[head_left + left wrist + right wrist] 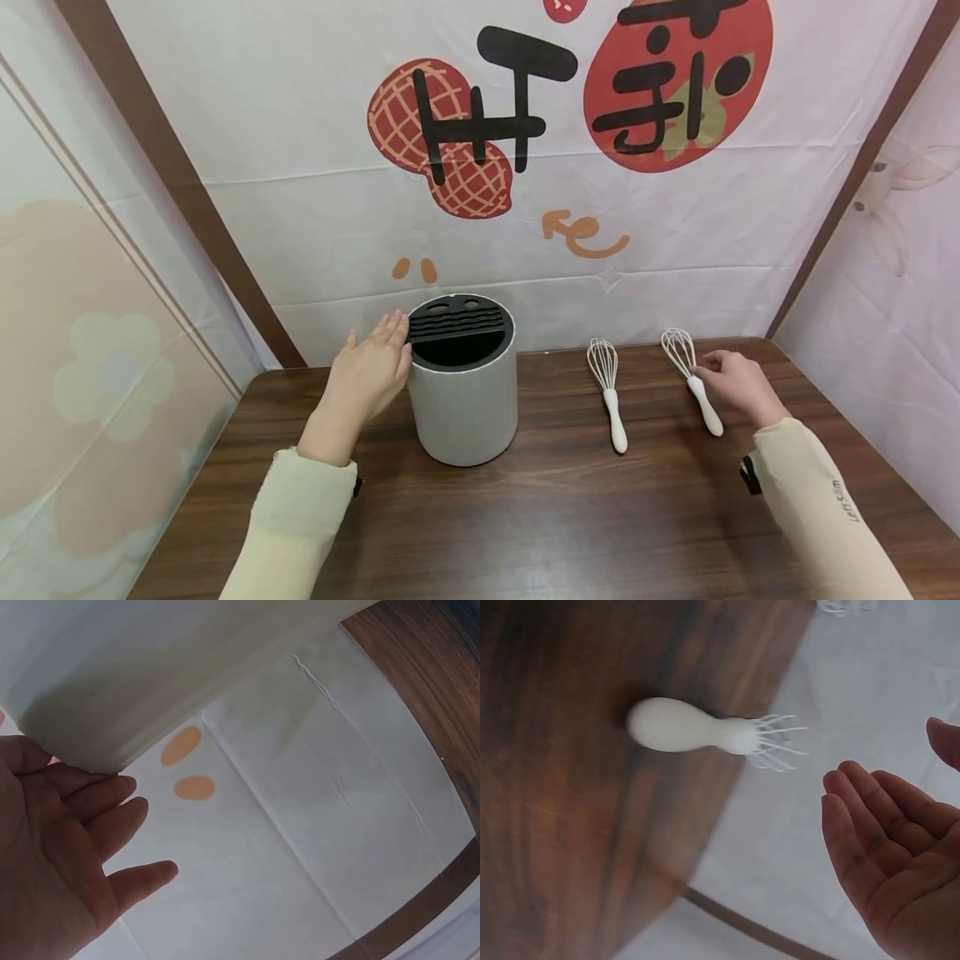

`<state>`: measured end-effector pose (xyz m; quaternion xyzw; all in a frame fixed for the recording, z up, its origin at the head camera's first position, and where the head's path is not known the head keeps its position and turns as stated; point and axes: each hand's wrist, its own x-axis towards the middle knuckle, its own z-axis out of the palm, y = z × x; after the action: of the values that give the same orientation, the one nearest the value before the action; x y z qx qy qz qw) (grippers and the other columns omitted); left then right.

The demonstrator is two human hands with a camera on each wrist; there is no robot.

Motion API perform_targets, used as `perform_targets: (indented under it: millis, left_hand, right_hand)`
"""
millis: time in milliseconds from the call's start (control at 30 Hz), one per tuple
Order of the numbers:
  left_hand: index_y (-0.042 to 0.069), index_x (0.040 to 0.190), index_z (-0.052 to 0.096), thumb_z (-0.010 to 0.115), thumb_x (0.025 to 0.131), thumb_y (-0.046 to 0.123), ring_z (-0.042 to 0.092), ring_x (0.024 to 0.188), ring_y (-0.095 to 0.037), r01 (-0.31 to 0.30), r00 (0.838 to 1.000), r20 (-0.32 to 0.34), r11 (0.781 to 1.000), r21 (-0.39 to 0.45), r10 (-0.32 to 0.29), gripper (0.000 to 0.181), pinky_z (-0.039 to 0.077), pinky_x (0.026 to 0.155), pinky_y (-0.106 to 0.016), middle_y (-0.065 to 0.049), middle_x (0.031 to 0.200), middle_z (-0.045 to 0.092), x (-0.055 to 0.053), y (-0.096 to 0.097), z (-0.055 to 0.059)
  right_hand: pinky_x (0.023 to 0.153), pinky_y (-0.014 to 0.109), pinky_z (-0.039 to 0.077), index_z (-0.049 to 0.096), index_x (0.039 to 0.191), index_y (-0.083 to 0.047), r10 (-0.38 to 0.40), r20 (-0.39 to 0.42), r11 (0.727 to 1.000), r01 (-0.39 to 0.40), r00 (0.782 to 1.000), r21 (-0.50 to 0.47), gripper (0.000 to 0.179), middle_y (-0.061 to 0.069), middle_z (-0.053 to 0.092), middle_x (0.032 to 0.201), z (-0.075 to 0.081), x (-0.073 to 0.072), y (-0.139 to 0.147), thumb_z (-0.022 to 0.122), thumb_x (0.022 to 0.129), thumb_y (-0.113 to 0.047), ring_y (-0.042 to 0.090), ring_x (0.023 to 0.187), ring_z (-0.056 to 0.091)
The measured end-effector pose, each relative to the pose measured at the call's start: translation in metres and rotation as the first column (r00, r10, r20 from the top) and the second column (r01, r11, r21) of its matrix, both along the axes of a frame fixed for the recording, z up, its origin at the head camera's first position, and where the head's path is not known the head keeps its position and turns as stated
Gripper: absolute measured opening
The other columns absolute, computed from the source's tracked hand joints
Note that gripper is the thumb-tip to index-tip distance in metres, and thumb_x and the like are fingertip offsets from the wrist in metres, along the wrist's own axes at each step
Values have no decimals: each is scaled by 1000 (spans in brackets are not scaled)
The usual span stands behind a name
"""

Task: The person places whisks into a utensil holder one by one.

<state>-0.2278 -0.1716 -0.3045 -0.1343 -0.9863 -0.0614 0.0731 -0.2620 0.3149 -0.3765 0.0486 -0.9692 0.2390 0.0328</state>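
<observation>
A light grey utensil holder with a black slotted lid stands upright at the table's back. My left hand lies against its upper left side, fingers extended along the rim; the left wrist view shows the fingertips at the holder's wall. On the right, my right hand hovers beside a white whisk, fingertips near where its wires meet the handle. In the right wrist view the fingers are slightly bent, with a gap between them and that whisk. Another white whisk lies left of it.
The brown wooden table ends at the back against a white printed cloth. Side cloths rise along the table's left and right. The second whisk lies between the holder and the right hand.
</observation>
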Motion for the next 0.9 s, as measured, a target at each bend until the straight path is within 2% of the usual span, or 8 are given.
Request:
perform_targets:
  millis: [267,467,600,733,900]
  left_hand:
    - [-2,146,29,28,102,24,23,140,-29,-7,1000,-12,1000,28,7,52,15,110,-59,-16,152,25,1,1,-2]
    - [-4,145,31,30,101,22,25,139,-30,3,1000,-29,999,51,-1,51,16,109,-58,-17,150,28,1,1,-4]
    - [-4,145,31,30,101,21,25,139,-30,2,1000,-29,999,54,-1,50,17,110,-58,-18,150,30,0,1,-4]
    - [-4,145,31,30,101,22,26,139,-29,1,999,-34,999,53,1,51,17,110,-57,-17,149,30,0,1,-4]
    - [-4,144,32,30,101,22,27,139,-29,8,999,-43,999,51,-6,50,18,110,-56,-17,149,31,1,2,-4]
  right_hand:
    - [77,53,47,56,110,20,-59,64,996,63,996,-66,44,35,59,106,-25,-2,8,51,95,-21,50,97,55]
    - [75,51,48,58,106,20,-116,81,989,122,990,-81,38,34,60,103,-40,-5,10,54,92,-15,49,94,56]
    - [75,52,48,59,104,20,-153,65,984,158,986,-83,37,35,60,102,-49,-7,10,57,89,-14,51,93,55]
    - [65,46,49,62,95,18,-184,26,979,185,983,-88,32,30,64,89,-57,-10,8,62,86,-13,44,78,59]
    - [53,38,43,66,77,11,-206,-10,976,205,978,-80,28,17,63,67,-62,-13,6,70,80,-16,30,59,56]
